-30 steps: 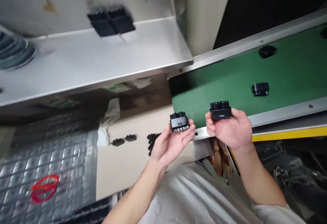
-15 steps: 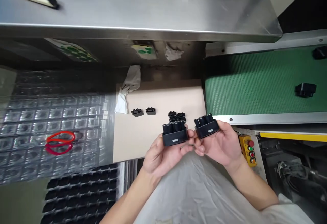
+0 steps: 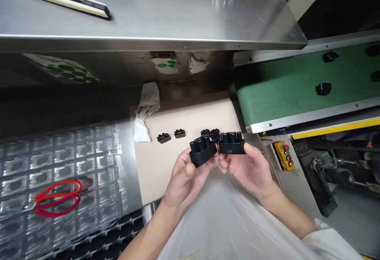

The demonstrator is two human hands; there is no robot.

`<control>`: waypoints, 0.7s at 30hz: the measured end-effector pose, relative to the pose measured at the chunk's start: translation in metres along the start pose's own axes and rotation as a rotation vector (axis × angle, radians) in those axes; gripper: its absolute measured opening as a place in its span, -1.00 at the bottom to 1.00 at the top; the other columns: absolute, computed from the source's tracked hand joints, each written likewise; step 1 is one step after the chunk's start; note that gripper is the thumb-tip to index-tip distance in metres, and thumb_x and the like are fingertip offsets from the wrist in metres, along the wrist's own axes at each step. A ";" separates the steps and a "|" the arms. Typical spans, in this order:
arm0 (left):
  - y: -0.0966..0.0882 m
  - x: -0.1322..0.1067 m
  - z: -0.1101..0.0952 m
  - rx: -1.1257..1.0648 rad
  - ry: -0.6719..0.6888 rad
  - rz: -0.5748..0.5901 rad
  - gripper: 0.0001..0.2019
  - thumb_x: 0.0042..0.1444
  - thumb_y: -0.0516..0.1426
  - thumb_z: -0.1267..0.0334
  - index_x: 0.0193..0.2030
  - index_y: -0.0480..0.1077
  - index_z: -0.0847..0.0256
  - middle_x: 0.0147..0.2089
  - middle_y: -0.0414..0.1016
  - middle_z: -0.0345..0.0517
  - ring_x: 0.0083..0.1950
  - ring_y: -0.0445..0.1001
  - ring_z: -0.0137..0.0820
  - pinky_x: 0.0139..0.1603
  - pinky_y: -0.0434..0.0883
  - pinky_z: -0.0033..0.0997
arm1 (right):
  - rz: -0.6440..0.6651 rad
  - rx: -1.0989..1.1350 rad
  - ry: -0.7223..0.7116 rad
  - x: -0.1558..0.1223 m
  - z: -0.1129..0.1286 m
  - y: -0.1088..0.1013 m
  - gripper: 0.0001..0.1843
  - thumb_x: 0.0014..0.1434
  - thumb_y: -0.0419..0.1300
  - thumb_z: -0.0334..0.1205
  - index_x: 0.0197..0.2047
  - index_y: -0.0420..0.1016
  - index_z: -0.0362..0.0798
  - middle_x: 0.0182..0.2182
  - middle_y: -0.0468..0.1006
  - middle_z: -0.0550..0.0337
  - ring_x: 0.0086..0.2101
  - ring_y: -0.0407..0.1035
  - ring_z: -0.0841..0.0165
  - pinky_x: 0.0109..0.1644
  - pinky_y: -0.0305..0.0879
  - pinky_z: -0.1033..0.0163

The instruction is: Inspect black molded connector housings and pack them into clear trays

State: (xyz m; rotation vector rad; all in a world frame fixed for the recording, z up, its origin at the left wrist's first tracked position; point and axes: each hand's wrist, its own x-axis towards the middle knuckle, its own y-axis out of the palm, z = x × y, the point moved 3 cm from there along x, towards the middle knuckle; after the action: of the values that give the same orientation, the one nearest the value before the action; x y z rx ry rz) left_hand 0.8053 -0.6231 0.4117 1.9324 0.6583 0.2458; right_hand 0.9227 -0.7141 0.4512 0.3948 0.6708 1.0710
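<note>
Two matte black plastic housings [image 3: 202, 152], left hand [image 3: 187, 179] pinching one, right hand [image 3: 247, 169] pinching the other

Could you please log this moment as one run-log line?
left hand: black plastic connector block | right hand: matching block | below: beige cardboard sheet

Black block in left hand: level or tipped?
Tipped: the black block in the left hand has its posts slanting; the block in the right hand sits level.
</note>
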 end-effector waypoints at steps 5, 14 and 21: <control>0.009 0.009 -0.002 -0.096 -0.100 -0.008 -0.45 0.01 0.47 -0.13 0.00 0.66 0.24 0.01 0.66 0.04 0.03 0.64 -0.23 0.16 0.60 -0.35 | -0.055 0.086 0.014 -0.003 0.008 0.004 -0.52 0.25 0.25 0.14 -0.04 0.64 -0.12 -0.20 0.66 -0.01 -0.29 0.44 0.32 -0.20 0.42 0.21; 0.021 0.007 0.012 -0.300 -0.228 0.077 -0.37 -0.01 0.49 -0.13 0.13 0.58 0.15 0.18 0.61 -0.03 0.37 0.50 -0.13 0.43 0.44 -0.37 | 0.029 0.234 0.125 -0.005 0.014 -0.008 -0.39 0.18 0.22 0.34 -0.04 0.56 -0.04 -0.33 0.61 0.19 -0.51 0.25 0.45 -0.33 0.32 0.24; 0.056 -0.009 0.008 -0.524 -0.260 -0.010 -0.38 -0.04 0.48 -0.20 0.03 0.59 0.18 -0.03 0.68 -0.10 0.05 0.67 -0.35 0.20 0.53 -0.57 | 0.114 0.420 0.177 -0.015 0.015 0.015 -0.42 0.24 0.30 0.32 -0.11 0.57 -0.09 -0.56 0.35 0.45 -0.69 -0.14 0.59 -0.59 0.11 0.41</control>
State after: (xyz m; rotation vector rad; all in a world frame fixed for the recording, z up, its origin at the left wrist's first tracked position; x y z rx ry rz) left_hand 0.8204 -0.6522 0.4589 1.4246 0.3815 0.1393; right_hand 0.9184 -0.7209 0.4760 0.7120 1.0472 1.0792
